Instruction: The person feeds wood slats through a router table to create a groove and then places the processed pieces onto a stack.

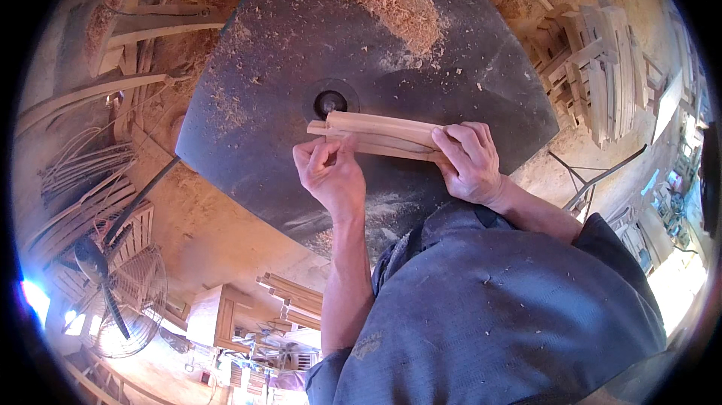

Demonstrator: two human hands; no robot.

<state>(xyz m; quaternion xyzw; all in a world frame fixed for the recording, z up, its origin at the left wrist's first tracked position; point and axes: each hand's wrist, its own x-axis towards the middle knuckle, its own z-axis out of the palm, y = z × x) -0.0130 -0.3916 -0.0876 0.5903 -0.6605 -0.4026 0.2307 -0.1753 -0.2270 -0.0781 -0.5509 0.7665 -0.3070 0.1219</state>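
Observation:
A pale wooden piece [387,128], long and narrow with a grooved or stepped face, lies across the front of the dark machine table [248,127]. My right hand [470,160] grips its right end, thumb below and fingers over the top. At its left end my left hand [331,172] is closed, with fingertips pinched against the wood's near edge. Just beyond the wood's left end is the round cutter spindle [331,103], set in a circular opening of the table. Whether the wood touches the cutter, I cannot tell.
Wood shavings [391,3] are heaped on the table's far part. To the right rises a stack of wooden pieces [602,66]. Curved wooden parts [90,97] lean at the left, above a large caged fan [124,303]. More stacked slats [293,300] lie near my left elbow.

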